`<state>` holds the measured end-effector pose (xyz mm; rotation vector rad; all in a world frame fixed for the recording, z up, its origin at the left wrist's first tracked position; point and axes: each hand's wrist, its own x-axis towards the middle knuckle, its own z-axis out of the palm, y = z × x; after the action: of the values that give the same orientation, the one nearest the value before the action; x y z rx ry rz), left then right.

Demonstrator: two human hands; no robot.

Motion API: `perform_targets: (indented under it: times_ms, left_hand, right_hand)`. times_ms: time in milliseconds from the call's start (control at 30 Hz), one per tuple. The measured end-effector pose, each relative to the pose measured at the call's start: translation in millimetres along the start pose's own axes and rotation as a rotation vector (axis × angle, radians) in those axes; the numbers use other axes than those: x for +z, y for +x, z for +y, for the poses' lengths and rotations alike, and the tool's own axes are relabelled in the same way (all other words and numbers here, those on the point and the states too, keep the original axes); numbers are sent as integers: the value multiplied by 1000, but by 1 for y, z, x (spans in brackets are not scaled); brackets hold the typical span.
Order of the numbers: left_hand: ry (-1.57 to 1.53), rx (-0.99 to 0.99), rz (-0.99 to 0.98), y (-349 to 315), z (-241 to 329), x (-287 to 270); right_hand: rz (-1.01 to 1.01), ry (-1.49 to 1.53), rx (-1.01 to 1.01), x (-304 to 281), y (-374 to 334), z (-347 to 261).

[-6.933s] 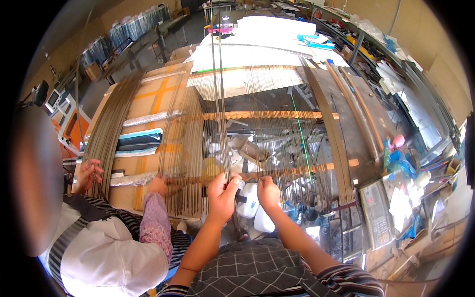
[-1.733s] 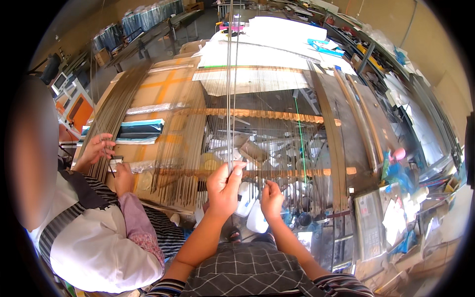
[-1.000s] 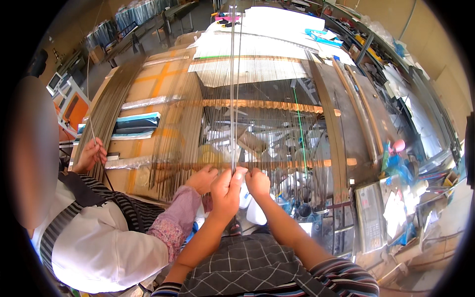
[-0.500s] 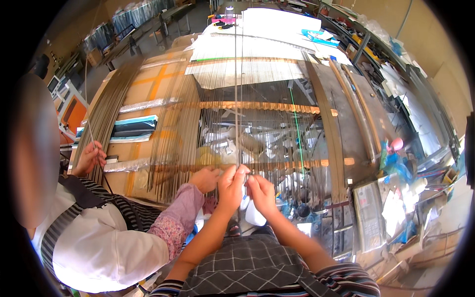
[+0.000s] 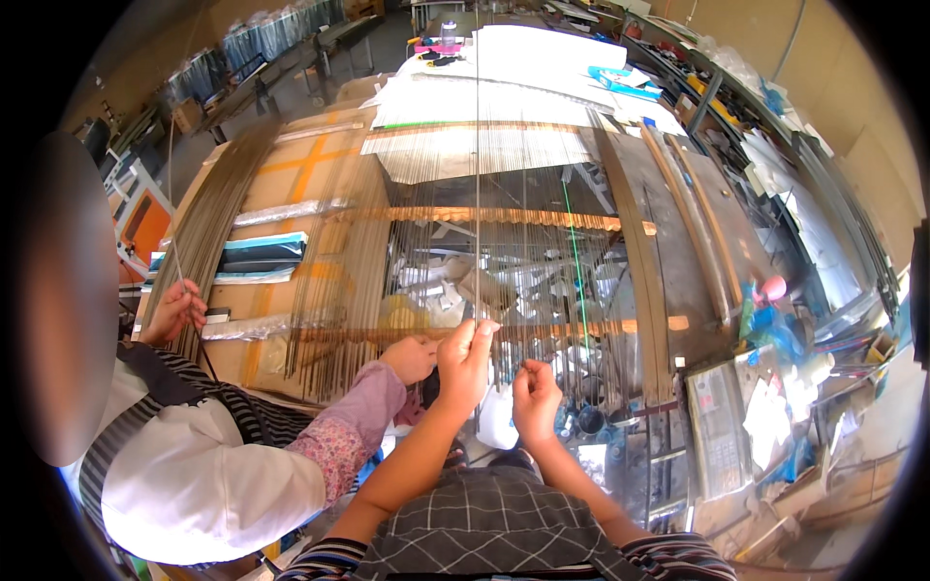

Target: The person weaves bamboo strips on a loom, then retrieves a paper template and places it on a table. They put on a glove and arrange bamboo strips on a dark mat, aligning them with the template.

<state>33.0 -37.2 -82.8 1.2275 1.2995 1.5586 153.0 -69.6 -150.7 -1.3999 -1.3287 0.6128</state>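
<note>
Left hand [image 5: 465, 356] with grip pinched on one thin metal rod [image 5: 478, 194] at the near wooden crossbar [image 5: 581, 329] of the frame, right hand [image 5: 535, 399] clenched just below it, a co-worker's hand [image 5: 412, 358] alongside.

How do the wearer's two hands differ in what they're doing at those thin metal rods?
The left hand is raised higher, fingers pinching a single rod that runs straight up the frame. The right hand sits lower and curled into a loose fist; what it holds is unclear. Both work at the near ends of the rods.
</note>
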Motion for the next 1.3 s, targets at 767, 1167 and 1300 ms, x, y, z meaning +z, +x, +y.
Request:
perform_targets:
  times_ms: [767, 1167, 1300]
  left_hand:
    - [121, 128, 58, -29, 9, -17]
    - [152, 166, 40, -28, 0, -24]
    - [156, 141, 33, -29, 1, -27]
  right_hand:
    - [-135, -271, -36, 61, 24, 20]
    - [-520, -459, 79, 80, 25, 61]
    - [-647, -632, 55, 81, 34, 37]
